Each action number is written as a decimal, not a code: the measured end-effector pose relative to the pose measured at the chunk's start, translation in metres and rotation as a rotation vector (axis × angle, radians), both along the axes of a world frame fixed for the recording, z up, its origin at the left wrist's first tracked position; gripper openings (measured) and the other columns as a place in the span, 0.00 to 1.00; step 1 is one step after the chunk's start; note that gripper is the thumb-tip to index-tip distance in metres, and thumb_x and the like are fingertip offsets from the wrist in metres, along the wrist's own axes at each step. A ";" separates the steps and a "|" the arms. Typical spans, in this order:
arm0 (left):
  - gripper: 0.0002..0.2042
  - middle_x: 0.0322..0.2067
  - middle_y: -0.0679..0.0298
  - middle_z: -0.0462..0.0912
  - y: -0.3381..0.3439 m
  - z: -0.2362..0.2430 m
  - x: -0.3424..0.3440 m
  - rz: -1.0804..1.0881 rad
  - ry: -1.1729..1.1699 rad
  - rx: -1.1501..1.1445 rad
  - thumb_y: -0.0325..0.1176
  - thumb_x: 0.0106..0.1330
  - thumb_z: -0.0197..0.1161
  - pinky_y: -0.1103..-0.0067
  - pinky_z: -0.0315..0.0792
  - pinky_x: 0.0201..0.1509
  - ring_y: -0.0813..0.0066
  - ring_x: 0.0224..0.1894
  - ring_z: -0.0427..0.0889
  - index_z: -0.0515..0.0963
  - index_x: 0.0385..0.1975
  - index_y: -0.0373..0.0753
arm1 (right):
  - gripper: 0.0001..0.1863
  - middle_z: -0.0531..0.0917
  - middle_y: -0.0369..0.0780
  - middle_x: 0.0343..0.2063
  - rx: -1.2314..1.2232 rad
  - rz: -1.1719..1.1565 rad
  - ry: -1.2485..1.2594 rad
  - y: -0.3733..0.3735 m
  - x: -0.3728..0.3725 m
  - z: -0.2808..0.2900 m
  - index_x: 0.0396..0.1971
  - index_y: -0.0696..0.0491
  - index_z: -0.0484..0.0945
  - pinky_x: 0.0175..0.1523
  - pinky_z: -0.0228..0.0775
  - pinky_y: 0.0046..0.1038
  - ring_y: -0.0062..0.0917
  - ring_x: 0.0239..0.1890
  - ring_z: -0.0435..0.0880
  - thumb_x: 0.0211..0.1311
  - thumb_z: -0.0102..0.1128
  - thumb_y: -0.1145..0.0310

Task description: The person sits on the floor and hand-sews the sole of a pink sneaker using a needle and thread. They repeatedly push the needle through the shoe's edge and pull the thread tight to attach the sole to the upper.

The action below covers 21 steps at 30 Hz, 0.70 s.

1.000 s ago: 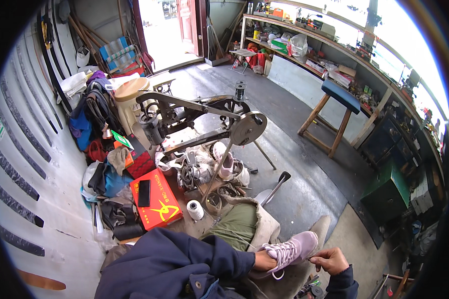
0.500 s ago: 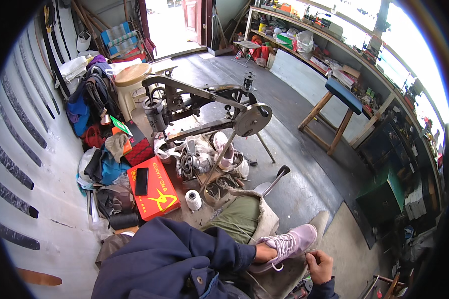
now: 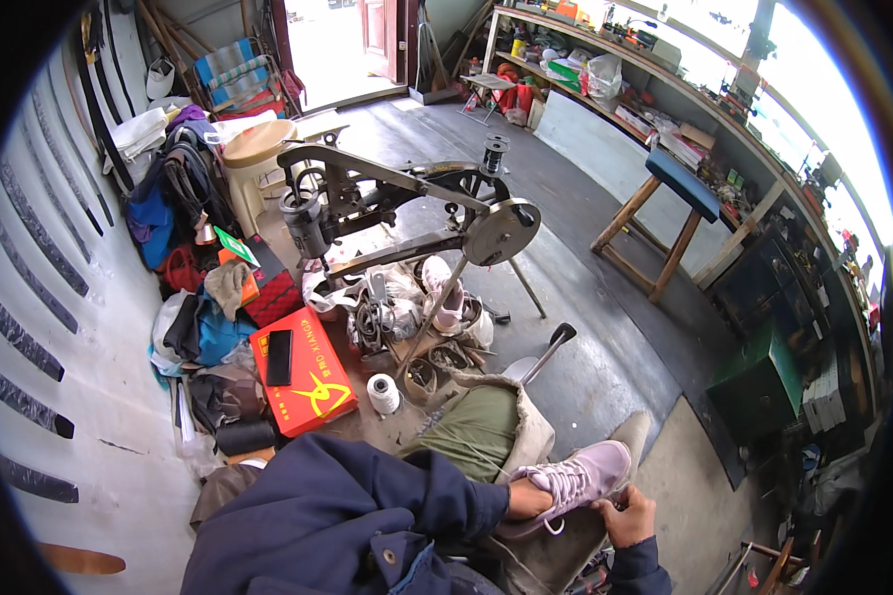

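Note:
A pale lilac sneaker (image 3: 590, 474) with white laces rests over my lap, its toe pointing up and right. My left hand (image 3: 529, 499) reaches into the shoe's opening; only the wrist and back of the hand show, and its fingers are hidden inside. Close beside the sole, my right hand (image 3: 627, 516) is closed, thumb and fingertips pinched together at the shoe's edge. Whatever is in that pinch is too small to make out. A greyish cloth (image 3: 533, 426) covers my leg under the shoe.
Ahead stands a black cast-iron shoe-patching machine (image 3: 407, 198) with a hand wheel. Below it, a second lilac sneaker (image 3: 445, 297) sits among clutter. At left are a red shoebox (image 3: 313, 397), a phone (image 3: 280, 357) and a white thread spool (image 3: 383, 394). A blue-topped stool (image 3: 683, 185) is at right.
My right hand has moved slightly up and left, closer to the sneaker's sole, still pinched. My left hand stays inside the shoe.

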<state>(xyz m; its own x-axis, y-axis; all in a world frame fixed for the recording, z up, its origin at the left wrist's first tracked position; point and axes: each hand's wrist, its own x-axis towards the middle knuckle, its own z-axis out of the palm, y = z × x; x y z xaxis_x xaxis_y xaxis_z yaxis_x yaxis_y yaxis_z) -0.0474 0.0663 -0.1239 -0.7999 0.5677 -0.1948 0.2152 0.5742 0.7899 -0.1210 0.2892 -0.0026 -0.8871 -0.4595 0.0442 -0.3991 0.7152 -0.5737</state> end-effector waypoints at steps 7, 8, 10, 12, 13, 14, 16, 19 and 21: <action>0.20 0.60 0.47 0.81 -0.005 0.018 0.003 0.050 0.038 -0.030 0.28 0.68 0.54 0.70 0.70 0.68 0.56 0.63 0.79 0.81 0.59 0.35 | 0.33 0.74 0.54 0.13 0.264 -0.103 0.067 0.005 0.007 -0.001 0.14 0.64 0.74 0.25 0.67 0.40 0.41 0.14 0.75 0.48 0.81 0.47; 0.19 0.57 0.47 0.82 -0.007 0.021 0.005 0.060 0.043 -0.032 0.28 0.67 0.54 0.69 0.71 0.66 0.55 0.60 0.80 0.82 0.56 0.34 | 0.33 0.73 0.54 0.12 0.239 -0.100 0.064 0.010 0.006 -0.006 0.14 0.64 0.73 0.25 0.66 0.41 0.40 0.14 0.75 0.50 0.80 0.47; 0.17 0.53 0.45 0.84 -0.011 0.029 0.009 0.077 0.049 -0.029 0.28 0.65 0.55 0.68 0.74 0.61 0.52 0.55 0.83 0.83 0.51 0.32 | 0.34 0.73 0.54 0.12 0.202 -0.091 0.066 0.025 0.007 -0.018 0.14 0.64 0.73 0.25 0.65 0.42 0.38 0.14 0.75 0.53 0.77 0.46; 0.16 0.49 0.46 0.85 -0.015 0.035 0.016 0.229 -0.023 0.095 0.28 0.64 0.55 0.69 0.75 0.57 0.54 0.50 0.84 0.83 0.48 0.29 | 0.33 0.71 0.52 0.11 0.122 -0.142 0.002 0.043 0.012 -0.027 0.14 0.63 0.72 0.24 0.63 0.42 0.34 0.14 0.74 0.56 0.76 0.48; 0.16 0.48 0.46 0.86 -0.016 0.037 0.020 0.273 -0.047 0.123 0.28 0.64 0.56 0.69 0.76 0.55 0.55 0.49 0.84 0.83 0.48 0.29 | 0.32 0.70 0.51 0.11 0.136 -0.174 0.005 0.051 0.017 -0.030 0.13 0.63 0.72 0.24 0.62 0.43 0.32 0.14 0.74 0.57 0.75 0.50; 0.16 0.47 0.47 0.86 -0.017 0.040 0.024 0.383 -0.122 0.227 0.28 0.63 0.56 0.69 0.76 0.54 0.57 0.47 0.84 0.83 0.47 0.28 | 0.24 0.72 0.44 0.13 0.022 -0.126 0.010 0.059 0.023 -0.030 0.23 0.60 0.77 0.21 0.59 0.34 0.22 0.16 0.71 0.62 0.71 0.53; 0.16 0.46 0.49 0.86 -0.014 0.043 0.031 0.520 -0.265 0.369 0.27 0.64 0.56 0.71 0.76 0.52 0.62 0.45 0.83 0.83 0.47 0.26 | 0.18 0.75 0.39 0.17 -0.477 -0.209 -0.325 0.064 0.036 -0.025 0.35 0.59 0.78 0.21 0.58 0.26 0.18 0.17 0.70 0.66 0.68 0.56; 0.15 0.45 0.54 0.87 -0.007 0.047 0.035 0.713 -0.373 0.751 0.25 0.64 0.57 0.72 0.77 0.48 0.69 0.44 0.82 0.83 0.47 0.26 | 0.23 0.72 0.32 0.22 -1.011 -0.156 -0.655 0.046 0.055 -0.011 0.57 0.57 0.72 0.21 0.54 0.15 0.12 0.17 0.64 0.73 0.61 0.57; 0.14 0.38 0.58 0.87 -0.004 0.048 0.034 0.767 -0.633 0.913 0.25 0.60 0.62 0.71 0.77 0.41 0.71 0.40 0.82 0.85 0.44 0.29 | 0.25 0.68 0.31 0.20 -1.352 -0.094 -0.778 0.023 0.056 -0.005 0.60 0.58 0.70 0.21 0.53 0.16 0.13 0.16 0.62 0.74 0.60 0.55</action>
<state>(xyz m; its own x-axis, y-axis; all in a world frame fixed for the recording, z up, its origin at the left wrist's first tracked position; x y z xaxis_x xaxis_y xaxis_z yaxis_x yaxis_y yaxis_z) -0.0130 0.0622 -0.0759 -0.8856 0.1456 -0.4411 -0.4608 -0.3956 0.7945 -0.0648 0.3118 -0.0081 -0.9095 -0.4029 -0.1028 0.3051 -0.4787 -0.8233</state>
